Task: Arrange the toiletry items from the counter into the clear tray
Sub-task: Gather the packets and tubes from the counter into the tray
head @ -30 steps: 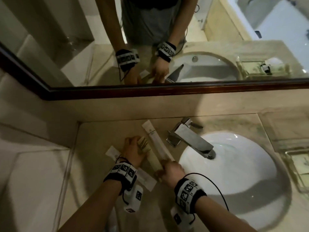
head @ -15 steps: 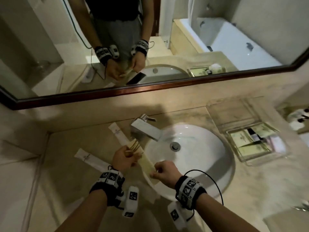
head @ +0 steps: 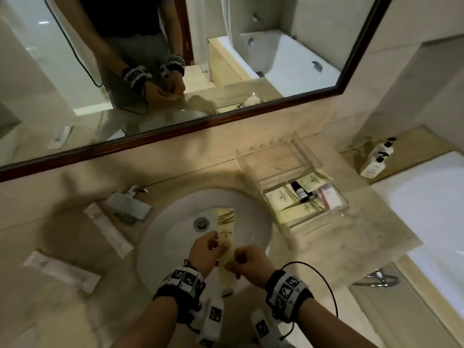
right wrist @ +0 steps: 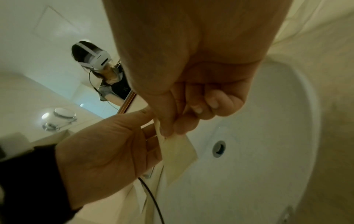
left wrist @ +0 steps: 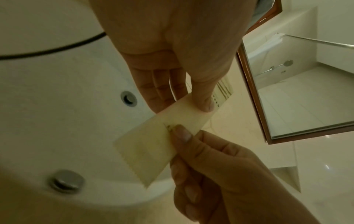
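A long cream sachet (head: 225,228) with a printed pattern hangs over the white basin (head: 173,249), held by both hands. My left hand (head: 218,243) pinches its middle between thumb and fingers, as the left wrist view shows on the sachet (left wrist: 149,145). My right hand (head: 236,260) pinches the near end, thumb against forefinger on the sachet (right wrist: 178,154). The clear tray (head: 344,205) stands on the counter to the right of the basin. It holds several cream packets, a small dark bottle and a pink packet. Two white wrapped packets (head: 108,229) (head: 60,271) lie on the counter at left.
A chrome faucet (head: 128,209) stands behind the basin at left. The mirror (head: 175,71) runs along the back wall. A white pump bottle (head: 376,159) stands on a ledge at far right, above a bathtub (head: 426,209).
Both hands lifted the cream sachet off the counter beside the faucet and carried it right, over the basin. The head view swung right, bringing the clear tray into sight.
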Available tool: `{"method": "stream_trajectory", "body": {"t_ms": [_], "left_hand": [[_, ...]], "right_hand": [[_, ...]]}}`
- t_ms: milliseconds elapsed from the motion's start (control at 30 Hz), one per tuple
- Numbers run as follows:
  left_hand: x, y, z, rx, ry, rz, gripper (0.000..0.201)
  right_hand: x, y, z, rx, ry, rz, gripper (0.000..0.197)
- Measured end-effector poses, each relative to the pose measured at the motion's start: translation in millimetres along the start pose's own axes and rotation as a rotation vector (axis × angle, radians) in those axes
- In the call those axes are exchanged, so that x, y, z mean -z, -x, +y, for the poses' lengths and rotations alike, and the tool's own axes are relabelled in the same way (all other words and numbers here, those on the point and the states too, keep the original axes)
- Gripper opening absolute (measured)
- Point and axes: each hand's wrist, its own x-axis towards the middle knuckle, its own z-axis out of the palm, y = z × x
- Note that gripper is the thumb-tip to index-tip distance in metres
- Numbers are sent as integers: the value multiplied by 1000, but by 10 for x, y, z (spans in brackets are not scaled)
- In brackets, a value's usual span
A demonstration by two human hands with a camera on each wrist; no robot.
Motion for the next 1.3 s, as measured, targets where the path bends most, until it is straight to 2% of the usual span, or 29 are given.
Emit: {"method": "stream_trajectory", "body": {"t_ms": [133,267,333,400,567,667,767,800,967,1167,1300], "left_hand": [[-601,-209,267,-17,-65,-48,6],[-1102,-347,488,131,54,-79,22],[-1286,-417,581,160,76,-93,21],[-1428,-501,661,167,63,-134,13],[-1550,-794,784,119,-193,-237,4],[-1552,-981,856,50,-416,-236,7],[-1559,-1185,889,-31,-674,-220,7],[-1565,-1242,894,-46,-754,-205,13],[-1680,-1382,890,21,-844,-215,41],[-1776,-1398,872,-85,-1108,-199,46],[-1809,-1377,858,-145,-1205,-133,45]], "right_hand": [[652,-87,330,-8,-128,15,29],[1189,-161,603,-3,-247,70,14],[1420,-190,734,-15,-276,81,6],[1612,-216,839,-32,-307,90,6],[2114,-359,1000,-90,-502,211,14],[2475,-538,1129,-157,-569,307,9],[2774,-683,1258,-190,-501,322,16],[2841,-707,1288,-187,-445,322,17],[2951,-857,1473,-302,-155,274,22],[2895,-918,1499,-413,-39,226,13],[2854,-938,1420,-417,58,232,20]]}}
